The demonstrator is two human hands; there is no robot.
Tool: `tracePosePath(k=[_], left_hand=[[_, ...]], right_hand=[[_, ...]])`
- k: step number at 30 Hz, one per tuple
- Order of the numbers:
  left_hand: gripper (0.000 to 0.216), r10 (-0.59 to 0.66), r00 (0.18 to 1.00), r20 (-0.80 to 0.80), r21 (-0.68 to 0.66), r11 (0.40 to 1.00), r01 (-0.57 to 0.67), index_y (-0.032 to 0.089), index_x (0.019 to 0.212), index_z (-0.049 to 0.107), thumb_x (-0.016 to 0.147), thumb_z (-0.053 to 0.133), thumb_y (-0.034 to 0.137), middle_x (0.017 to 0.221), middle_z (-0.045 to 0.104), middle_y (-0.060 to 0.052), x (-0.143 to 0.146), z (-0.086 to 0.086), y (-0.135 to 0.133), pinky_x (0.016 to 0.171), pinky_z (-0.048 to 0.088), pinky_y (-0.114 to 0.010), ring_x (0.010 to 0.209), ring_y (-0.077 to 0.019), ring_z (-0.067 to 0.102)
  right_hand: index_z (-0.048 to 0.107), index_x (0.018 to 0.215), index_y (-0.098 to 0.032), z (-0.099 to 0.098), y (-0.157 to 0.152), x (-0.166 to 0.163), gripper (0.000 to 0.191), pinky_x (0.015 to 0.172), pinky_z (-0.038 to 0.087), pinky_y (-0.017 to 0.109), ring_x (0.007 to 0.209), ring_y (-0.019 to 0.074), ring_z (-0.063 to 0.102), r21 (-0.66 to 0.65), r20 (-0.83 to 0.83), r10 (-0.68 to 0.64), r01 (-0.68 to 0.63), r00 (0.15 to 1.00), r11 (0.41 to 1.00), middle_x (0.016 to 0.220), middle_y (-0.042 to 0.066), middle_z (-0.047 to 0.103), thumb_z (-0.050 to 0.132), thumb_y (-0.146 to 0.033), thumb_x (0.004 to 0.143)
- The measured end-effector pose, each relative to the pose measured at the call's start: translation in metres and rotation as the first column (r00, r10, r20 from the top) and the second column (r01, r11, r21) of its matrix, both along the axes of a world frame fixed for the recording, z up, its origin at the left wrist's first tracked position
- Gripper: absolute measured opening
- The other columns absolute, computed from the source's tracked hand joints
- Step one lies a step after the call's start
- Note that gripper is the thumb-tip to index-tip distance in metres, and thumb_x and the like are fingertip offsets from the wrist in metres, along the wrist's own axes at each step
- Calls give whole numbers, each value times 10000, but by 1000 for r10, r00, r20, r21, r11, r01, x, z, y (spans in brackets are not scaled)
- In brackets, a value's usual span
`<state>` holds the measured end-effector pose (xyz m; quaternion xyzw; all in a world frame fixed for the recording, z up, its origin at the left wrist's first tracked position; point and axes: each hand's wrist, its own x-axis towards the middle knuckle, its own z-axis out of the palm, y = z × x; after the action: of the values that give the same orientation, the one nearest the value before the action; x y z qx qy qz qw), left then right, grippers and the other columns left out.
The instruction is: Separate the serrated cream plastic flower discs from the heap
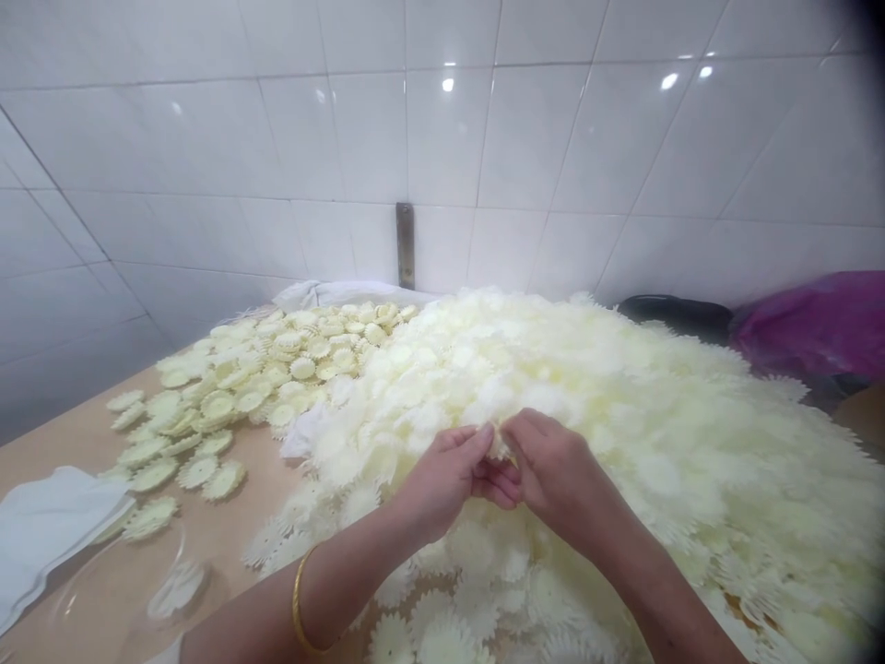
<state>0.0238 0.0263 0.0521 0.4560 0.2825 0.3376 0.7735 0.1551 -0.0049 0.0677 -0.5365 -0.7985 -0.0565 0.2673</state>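
My left hand (446,475) and my right hand (553,470) meet at the middle of the view, fingers pinched together on a small cream plastic flower piece (499,446) between them. A gold bangle (299,604) circles my left wrist. Both hands hover over a big heap of pale cream fringed flower pieces (622,415) that fills the right half of the table. To the left lies a flatter pile of yellower round flower discs (263,369), spread across the brown tabletop (228,516).
White cloth (48,521) lies at the left edge, with more white cloth (332,293) behind the disc pile. A purple bag (816,323) and a dark object (678,314) sit at the back right. White tiled wall (442,138) stands behind, bearing a metal strip (405,244).
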Motion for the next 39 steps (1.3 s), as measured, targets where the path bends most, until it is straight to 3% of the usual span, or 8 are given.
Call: tracePosePath(k=[7, 15, 22, 29, 32, 35, 39], left_hand=[[377, 2, 1000, 9, 49, 999, -3, 95, 762, 555, 750, 541, 472, 633, 616, -75, -4, 3, 0, 518, 452, -248, 514, -126, 583], [328, 36, 999, -16, 152, 988, -33, 109, 738, 533, 754, 554, 437, 661, 624, -65, -6, 3, 0, 529, 451, -246, 534, -124, 590], [290, 107, 991, -76, 197, 976, -91, 113, 705, 533, 755, 558, 398, 637, 626, -68, -7, 2, 0, 509, 454, -247, 522, -132, 593], [263, 153, 985, -77, 200, 970, -136, 123, 649, 512, 763, 546, 357, 605, 618, -55, -5, 5, -3, 466, 435, -229, 484, -122, 574], [261, 171, 983, -66, 198, 968, -155, 124, 629, 498, 761, 549, 344, 591, 609, -52, -4, 6, -5, 451, 426, -226, 463, -116, 560], [259, 187, 982, -37, 185, 967, -177, 130, 640, 489, 764, 548, 349, 597, 610, -50, -4, 6, -7, 462, 430, -228, 473, -118, 563], [262, 222, 975, -9, 169, 961, -218, 133, 651, 480, 774, 538, 357, 604, 607, -49, -5, 5, -5, 469, 433, -232, 486, -121, 566]], right_hand=[[453, 672, -177, 9, -2, 4, 217, 485, 352, 215, 514, 110, 454, -60, -282, 40, -59, 958, 996, 606, 11, 486, 320, -141, 840], [347, 629, -203, 6, -1, 6, 234, 463, 301, 225, 479, 109, 382, -95, -311, -33, 4, 950, 995, 544, -30, 394, 313, -213, 860], [373, 652, -203, 7, 1, 8, 223, 486, 325, 229, 509, 116, 414, -107, -386, -69, 30, 920, 994, 569, -20, 441, 320, -231, 868], [360, 640, -206, 2, 5, 1, 190, 478, 323, 241, 520, 136, 427, 75, -354, -223, 265, 908, 961, 581, 2, 445, 322, -206, 826], [376, 650, -201, 2, 4, -1, 183, 482, 329, 248, 526, 141, 438, 87, -368, -258, 310, 893, 947, 588, 10, 458, 315, -201, 823], [399, 645, -199, 6, 2, 4, 212, 485, 352, 244, 513, 135, 458, -59, -453, -216, 213, 865, 975, 560, -6, 468, 340, -252, 842], [459, 674, -187, 13, -1, 11, 270, 577, 428, 247, 611, 137, 544, -204, -640, -165, 41, 751, 978, 627, -1, 530, 363, -348, 868]])
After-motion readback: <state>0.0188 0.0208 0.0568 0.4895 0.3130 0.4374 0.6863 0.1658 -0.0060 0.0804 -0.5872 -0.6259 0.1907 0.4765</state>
